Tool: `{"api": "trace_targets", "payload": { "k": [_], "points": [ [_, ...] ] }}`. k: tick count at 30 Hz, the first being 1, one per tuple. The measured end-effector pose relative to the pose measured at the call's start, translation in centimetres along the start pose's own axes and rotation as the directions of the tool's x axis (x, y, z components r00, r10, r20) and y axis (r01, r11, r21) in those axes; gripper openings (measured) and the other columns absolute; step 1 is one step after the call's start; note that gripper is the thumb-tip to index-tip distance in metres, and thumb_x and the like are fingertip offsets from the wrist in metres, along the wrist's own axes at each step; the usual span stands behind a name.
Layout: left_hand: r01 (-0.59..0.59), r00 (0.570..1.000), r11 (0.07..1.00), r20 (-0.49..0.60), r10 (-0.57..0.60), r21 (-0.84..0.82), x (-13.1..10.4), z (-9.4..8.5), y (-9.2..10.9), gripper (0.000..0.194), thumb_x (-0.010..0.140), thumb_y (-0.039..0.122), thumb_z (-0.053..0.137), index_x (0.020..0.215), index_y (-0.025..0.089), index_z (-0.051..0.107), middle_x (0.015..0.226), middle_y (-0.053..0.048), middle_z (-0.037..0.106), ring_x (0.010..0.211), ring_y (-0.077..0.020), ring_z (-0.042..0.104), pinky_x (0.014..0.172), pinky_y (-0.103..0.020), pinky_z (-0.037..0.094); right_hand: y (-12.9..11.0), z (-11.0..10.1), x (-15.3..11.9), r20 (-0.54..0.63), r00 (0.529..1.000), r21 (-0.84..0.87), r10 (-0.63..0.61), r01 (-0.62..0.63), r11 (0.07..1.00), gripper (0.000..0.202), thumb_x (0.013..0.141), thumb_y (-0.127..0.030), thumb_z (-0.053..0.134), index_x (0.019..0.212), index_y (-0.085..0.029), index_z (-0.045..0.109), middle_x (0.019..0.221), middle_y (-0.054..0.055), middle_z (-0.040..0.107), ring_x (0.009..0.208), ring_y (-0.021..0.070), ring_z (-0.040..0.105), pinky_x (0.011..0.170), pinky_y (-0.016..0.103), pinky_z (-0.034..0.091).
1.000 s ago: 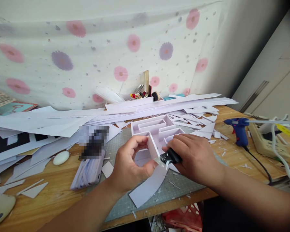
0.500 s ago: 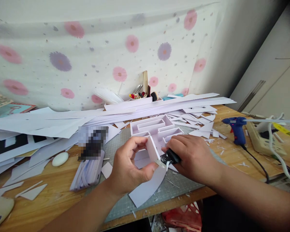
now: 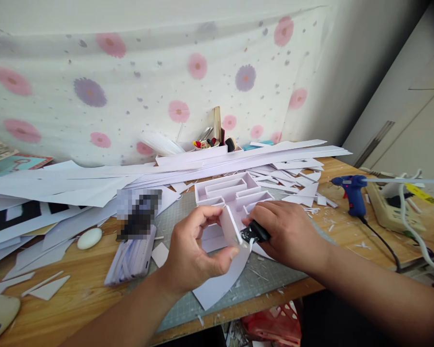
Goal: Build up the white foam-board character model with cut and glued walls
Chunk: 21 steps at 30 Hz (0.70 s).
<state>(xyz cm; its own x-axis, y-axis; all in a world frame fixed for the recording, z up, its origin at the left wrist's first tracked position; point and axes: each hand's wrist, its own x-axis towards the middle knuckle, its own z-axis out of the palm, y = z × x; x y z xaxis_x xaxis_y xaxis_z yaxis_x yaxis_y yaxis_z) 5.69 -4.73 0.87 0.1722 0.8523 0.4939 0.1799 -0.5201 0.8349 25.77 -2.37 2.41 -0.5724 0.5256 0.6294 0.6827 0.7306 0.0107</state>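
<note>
In the head view, my left hand [image 3: 198, 246] pinches a white foam-board panel [image 3: 230, 225] between fingers and thumb. The panel stands tilted, and its lower end lies by my left thumb. My right hand [image 3: 287, 236] is closed round a black utility knife [image 3: 256, 234], whose front end meets the panel's near edge. A thin white shaving hangs at the knife, and the blade itself cannot be made out clearly. Just behind both hands sits a white foam-board structure [image 3: 226, 190] with several walled compartments. A curved white sheet [image 3: 222, 284] lies beneath my left hand on the grey cutting mat [image 3: 177, 308].
To the right, a blue glue gun [image 3: 355, 193] stands near a power strip [image 3: 394, 212] with cables. Long white sheets [image 3: 188, 168] and offcuts [image 3: 304, 190] pile up behind. A phone-like box [image 3: 132, 255] and a white oval object [image 3: 90, 238] are at left.
My left thumb has shifted slightly right and up along the panel's lower end. The knife stays at the panel's edge, with its front end turned a little.
</note>
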Motion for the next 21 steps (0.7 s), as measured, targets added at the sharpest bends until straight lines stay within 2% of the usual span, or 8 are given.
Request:
{"api": "trace_targets", "payload": {
  "k": [12, 21],
  "points": [
    [-0.004, 1.000, 1.000, 0.030, 0.004, 0.017, 0.07, 0.17, 0.39, 0.046, 0.060, 0.017, 0.074, 0.102, 0.017, 0.056, 0.095, -0.006, 0.067, 0.091, -0.0223, 0.064, 0.083, -0.032, 0.052, 0.20, 0.14, 0.00, 0.010, 1.000, -0.029, 0.014, -0.013, 0.999, 0.031, 0.094, -0.022, 0.039, 0.067, -0.016, 0.052, 0.061, 0.002, 0.053, 0.056, 0.0160, 0.049, 0.053, 0.030, 0.024],
    [-0.040, 0.998, 0.997, 0.049, 0.036, 0.072, -0.16, 0.15, 0.21, 0.049, 0.060, 0.016, 0.074, 0.105, 0.018, 0.055, 0.098, -0.007, 0.068, 0.093, -0.0245, 0.064, 0.087, -0.036, 0.051, 0.44, 0.19, 0.11, 0.023, 0.999, -0.027, 0.033, -0.032, 0.999, 0.029, 0.093, -0.023, 0.040, 0.069, -0.015, 0.054, 0.062, 0.003, 0.055, 0.056, 0.0163, 0.050, 0.053, 0.029, 0.024]
  ]
}}
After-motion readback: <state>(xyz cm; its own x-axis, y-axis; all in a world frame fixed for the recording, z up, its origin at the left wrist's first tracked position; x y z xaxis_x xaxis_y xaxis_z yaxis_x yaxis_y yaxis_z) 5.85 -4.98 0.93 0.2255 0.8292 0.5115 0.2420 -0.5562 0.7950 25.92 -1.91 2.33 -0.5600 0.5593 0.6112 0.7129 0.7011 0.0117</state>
